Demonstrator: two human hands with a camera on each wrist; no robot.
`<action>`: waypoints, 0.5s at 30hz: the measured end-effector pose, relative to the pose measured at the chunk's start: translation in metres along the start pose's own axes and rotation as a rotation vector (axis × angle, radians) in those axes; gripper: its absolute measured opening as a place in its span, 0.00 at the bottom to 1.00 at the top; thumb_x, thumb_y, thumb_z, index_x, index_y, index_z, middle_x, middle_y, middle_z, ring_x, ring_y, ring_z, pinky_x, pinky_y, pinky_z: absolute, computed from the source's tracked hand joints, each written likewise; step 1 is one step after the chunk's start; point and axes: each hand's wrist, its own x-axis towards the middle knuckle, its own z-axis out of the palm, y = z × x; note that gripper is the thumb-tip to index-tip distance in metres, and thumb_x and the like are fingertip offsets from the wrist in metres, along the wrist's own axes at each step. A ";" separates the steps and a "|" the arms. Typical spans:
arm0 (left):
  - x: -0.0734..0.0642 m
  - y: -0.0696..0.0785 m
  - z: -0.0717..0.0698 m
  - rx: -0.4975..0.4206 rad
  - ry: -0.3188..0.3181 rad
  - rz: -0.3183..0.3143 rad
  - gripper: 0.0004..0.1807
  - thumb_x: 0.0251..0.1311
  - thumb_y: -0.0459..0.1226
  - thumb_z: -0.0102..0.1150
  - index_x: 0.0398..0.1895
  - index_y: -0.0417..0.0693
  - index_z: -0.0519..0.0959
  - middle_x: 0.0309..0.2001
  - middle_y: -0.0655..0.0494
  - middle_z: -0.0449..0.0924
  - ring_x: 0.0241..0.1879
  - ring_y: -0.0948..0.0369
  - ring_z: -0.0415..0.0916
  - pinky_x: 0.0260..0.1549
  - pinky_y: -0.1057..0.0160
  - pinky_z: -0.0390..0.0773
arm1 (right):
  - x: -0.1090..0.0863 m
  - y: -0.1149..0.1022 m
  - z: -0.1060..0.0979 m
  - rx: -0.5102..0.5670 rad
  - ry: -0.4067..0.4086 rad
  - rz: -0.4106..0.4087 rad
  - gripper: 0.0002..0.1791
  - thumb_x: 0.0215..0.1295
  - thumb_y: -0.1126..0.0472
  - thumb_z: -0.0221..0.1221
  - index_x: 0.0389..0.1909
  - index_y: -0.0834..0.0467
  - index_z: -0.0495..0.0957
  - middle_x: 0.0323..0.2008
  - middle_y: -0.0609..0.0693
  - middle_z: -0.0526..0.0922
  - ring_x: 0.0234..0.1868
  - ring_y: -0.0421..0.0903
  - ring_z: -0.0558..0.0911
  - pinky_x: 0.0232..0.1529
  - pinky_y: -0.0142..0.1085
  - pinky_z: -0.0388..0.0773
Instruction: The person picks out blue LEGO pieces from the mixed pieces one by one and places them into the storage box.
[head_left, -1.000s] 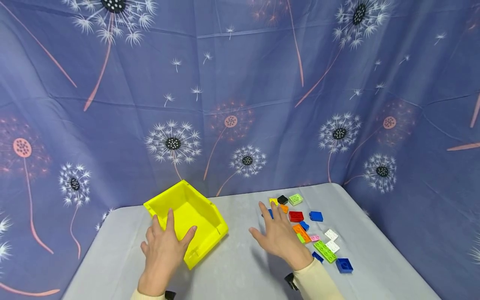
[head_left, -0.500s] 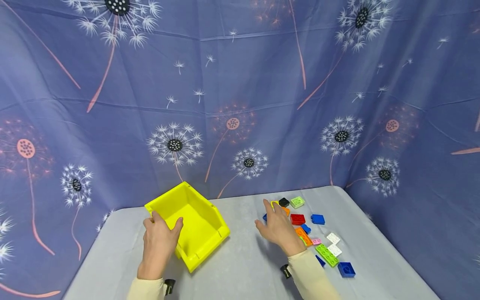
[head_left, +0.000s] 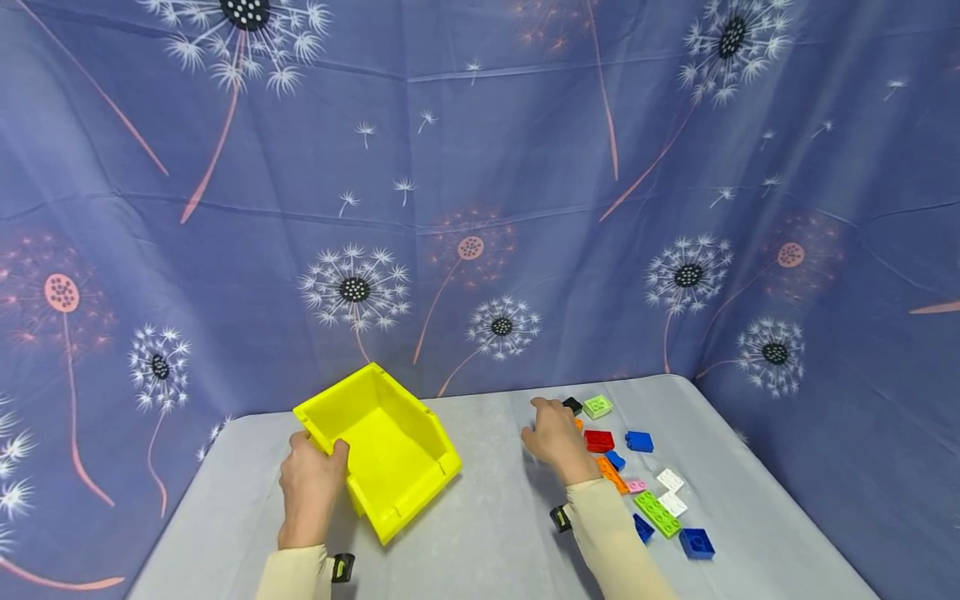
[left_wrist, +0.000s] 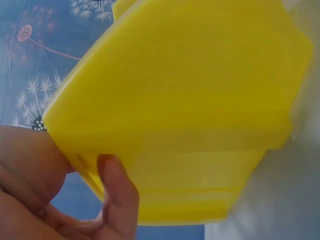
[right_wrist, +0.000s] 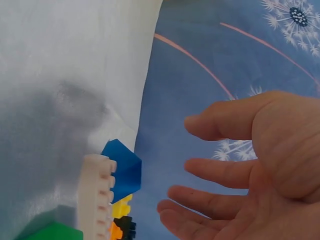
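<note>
A yellow open bin point(head_left: 393, 454) sits tilted toward me on the left part of the table. My left hand point(head_left: 306, 479) holds its left edge, thumb over the rim; in the left wrist view the thumb and a finger pinch the yellow wall point(left_wrist: 190, 75). Over the near-left side of the scattered toy bricks hovers my right hand point(head_left: 557, 437). Its fingers are relaxed and slightly bent, with nothing between them in the right wrist view. Close by that hand lie a red brick point(head_left: 598, 441), a black brick point(head_left: 572, 406) and a blue brick point(right_wrist: 125, 170).
More bricks spread to the right: a pale green one point(head_left: 597, 407), an orange one point(head_left: 612, 475), a long lime one point(head_left: 657, 513), white ones point(head_left: 670, 480) and a dark blue one point(head_left: 697, 544). A dandelion-patterned curtain point(head_left: 480, 167) hangs behind the grey table point(head_left: 487, 525).
My left hand has come down and left from above the bin and taken hold of its left edge. The right hand has shifted slightly right, its fingers less spread.
</note>
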 end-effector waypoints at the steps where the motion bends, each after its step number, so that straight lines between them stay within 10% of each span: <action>1: 0.001 0.000 0.001 -0.008 0.000 -0.021 0.35 0.64 0.42 0.57 0.65 0.23 0.63 0.39 0.28 0.78 0.30 0.42 0.78 0.25 0.50 0.75 | 0.002 0.001 0.001 0.001 -0.003 0.004 0.31 0.65 0.59 0.64 0.68 0.64 0.74 0.62 0.68 0.76 0.62 0.70 0.74 0.60 0.62 0.72; 15: 0.003 -0.003 0.008 -0.068 0.006 -0.071 0.39 0.63 0.41 0.58 0.70 0.24 0.60 0.46 0.26 0.80 0.38 0.38 0.80 0.34 0.43 0.76 | 0.017 0.010 0.015 0.009 -0.024 -0.029 0.24 0.59 0.67 0.64 0.58 0.67 0.81 0.52 0.67 0.81 0.55 0.64 0.80 0.57 0.56 0.77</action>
